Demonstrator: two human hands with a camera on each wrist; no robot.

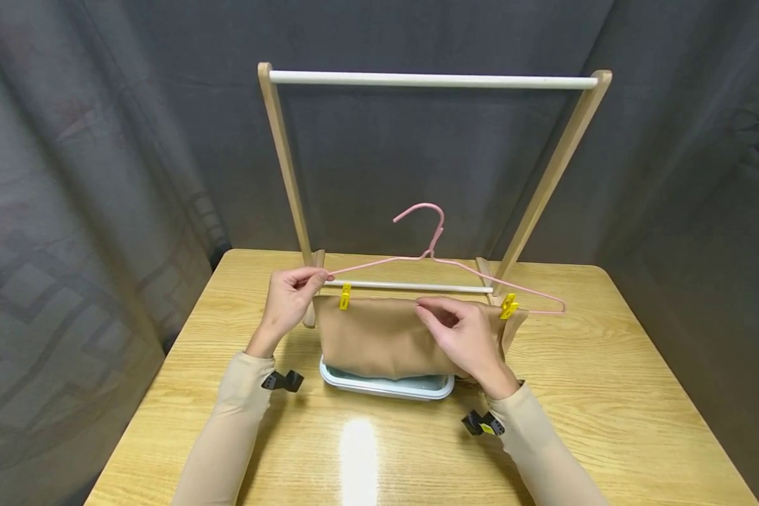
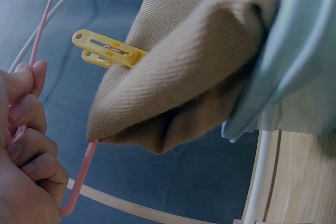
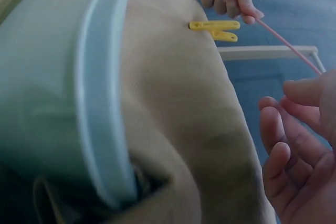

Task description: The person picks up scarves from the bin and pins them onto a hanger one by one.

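My left hand [image 1: 289, 299] pinches the left shoulder of a pink wire hanger [image 1: 379, 262], its other fingers curled below the wire. Tan cloth [image 1: 379, 337] hangs from the hanger's lower bar, with one yellow clothespin [image 1: 345, 297] near its left end. A second yellow clothespin [image 1: 509, 306] grips the cloth near its right end. In the right wrist view my right hand [image 3: 304, 150] has its fingers loosely bent beside the cloth's edge, nothing between them. Seen from the head, that hand overlaps the right half of the cloth.
A light blue plastic bin [image 1: 386, 386] stands under the cloth, partly hidden by it. Behind the hanger rises a wooden rack [image 1: 563, 158] with a white top rod [image 1: 430, 80] and a lower white rod [image 1: 411, 286]. Grey curtains surround the wooden table [image 1: 613, 393].
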